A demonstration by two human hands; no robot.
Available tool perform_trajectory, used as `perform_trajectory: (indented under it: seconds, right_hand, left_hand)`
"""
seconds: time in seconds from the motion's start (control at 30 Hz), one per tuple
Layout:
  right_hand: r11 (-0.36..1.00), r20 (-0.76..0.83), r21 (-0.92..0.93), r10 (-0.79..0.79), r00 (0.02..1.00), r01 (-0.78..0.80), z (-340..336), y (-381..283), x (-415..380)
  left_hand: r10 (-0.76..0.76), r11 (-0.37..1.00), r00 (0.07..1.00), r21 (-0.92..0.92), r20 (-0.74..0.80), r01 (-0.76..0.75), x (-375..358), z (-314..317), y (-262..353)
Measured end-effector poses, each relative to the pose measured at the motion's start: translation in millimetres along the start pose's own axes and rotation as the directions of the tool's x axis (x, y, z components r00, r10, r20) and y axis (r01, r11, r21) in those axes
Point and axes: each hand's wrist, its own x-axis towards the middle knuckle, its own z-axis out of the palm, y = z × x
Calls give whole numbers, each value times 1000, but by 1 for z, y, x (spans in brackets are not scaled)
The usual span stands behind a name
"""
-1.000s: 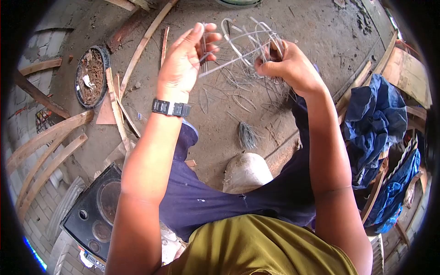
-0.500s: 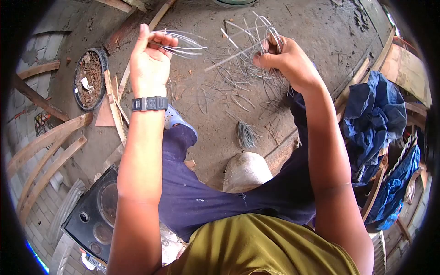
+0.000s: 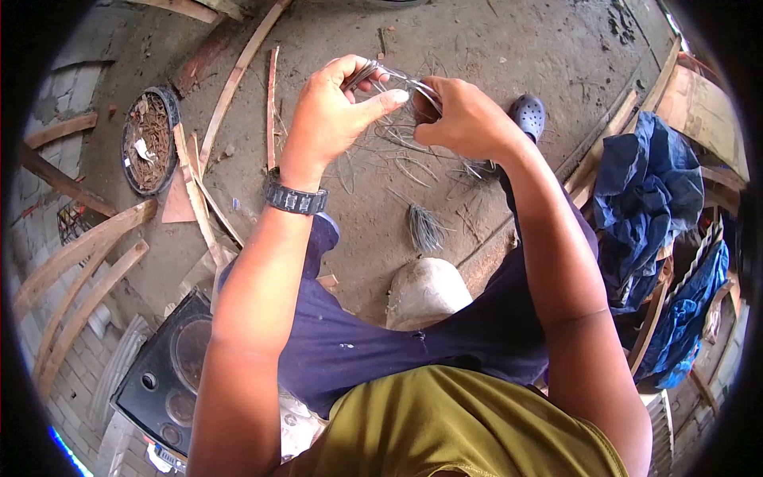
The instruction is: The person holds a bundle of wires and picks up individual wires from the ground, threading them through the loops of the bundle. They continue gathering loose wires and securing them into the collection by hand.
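Wires (image 3: 401, 79) pinched between both hands

Wire pieces (image 3: 397, 78): a small bundle of thin, grey, bent metal strands, held up above the dirt floor, pinched between two hands that meet over it. The strands run roughly level, their ends splaying out past the fingers.

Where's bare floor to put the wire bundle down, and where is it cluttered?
Free: bare concrete beyond the right hand, up to the grey clog; another patch between the wood strip and the left hand. Crowded: loose wires under both hands, slats by the round tray, blue cloth on the right.
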Motion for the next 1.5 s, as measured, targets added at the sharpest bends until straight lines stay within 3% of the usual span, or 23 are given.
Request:
perform_trajectory:
  seconds: [0.1, 0.17, 0.2, 0.27, 0.33, 0.37, 0.53, 0.63, 0.73, 0.87, 0.93, 1.0, 1.07, 1.2, 1.27, 1.33, 1.4, 1.5]
  right_hand:
    - [999, 22, -37, -6, 1000, 7, 0, -5, -2]
    - [1000, 19, -9, -5, 1000, 5, -2, -1, -1]
    - [1000, 15, 19, -4, 1000, 3, -4, 1, 0]
    - [1000, -5, 11, -2, 1000, 2, -12, 3, -2]
    - [1000, -29, 3, 1, 1000, -1, -19, 6, -4]
    - [1000, -38, 17, 21, 999, -21, -21, 8, -5]
    - [997, -129, 80, 2, 992, 9, -20, 13, 0]
    - [995, -134, 99, 0, 991, 14, -20, 14, 1]
    - [992, -190, 125, 3, 982, 21, -20, 14, 1]
    - [963, -170, 268, 14, 985, 33, -23, 15, 1]
    - [941, -150, 338, 31, 988, 21, -24, 16, 1]
    - [862, -102, 506, 84, 991, -21, -25, 12, 0]
    - [799, -83, 601, 93, 992, -25, -25, 14, 2]
    - [659, -86, 752, 84, 993, 10, -25, 8, 1]
    - [642, -83, 766, 86, 993, 9, -21, 6, 2]
    - [625, -77, 781, 87, 993, 6, -18, 4, 1]
    - [611, -50, 792, 77, 996, -7, -17, 0, -1]
    - [574, -12, 818, 83, 996, -38, -5, 3, 4]
  left_hand:
    - [-2, 1000, 1000, 5, -15, 2, 3, -1, -7]
    - [-60, 938, 997, -344, -45, 41, 6, -5, -14]
    - [-93, 944, 990, -324, -110, 53, 6, -15, -8]
    - [-208, 705, 971, -706, -121, 63, 17, -48, -36]
    - [-222, 665, 948, -747, -230, -25, 21, -65, -39]
    - [-160, 682, 962, -729, -222, -55, 20, -68, -34]
    - [-130, 703, 976, -710, -176, -35, 18, -61, -34]
    - [23, 912, 990, -403, -142, -79, 17, -51, -27]
    - [77, 958, 992, -268, -103, -103, 16, -50, -21]
    - [12, 889, 996, -456, -88, -51, 15, -47, -21]
    - [-171, 620, 985, -780, -26, 87, 10, -41, -15]
    - [-206, 588, 978, -804, -38, 92, 10, -40, -21]
    - [-195, 458, 978, -875, 76, 159, 13, -43, -35]
    - [-202, 520, 972, -827, 123, 213, 9, -33, -31]
    - [-340, 496, 939, -840, 46, 221, 3, -19, -13]
    - [-254, 479, 958, -844, 132, 243, 4, -17, -21]
    - [-192, 651, 970, -721, 148, 239, 2, -5, -11]
    - [-134, 722, 969, -649, 208, 239, -2, 2, -12]
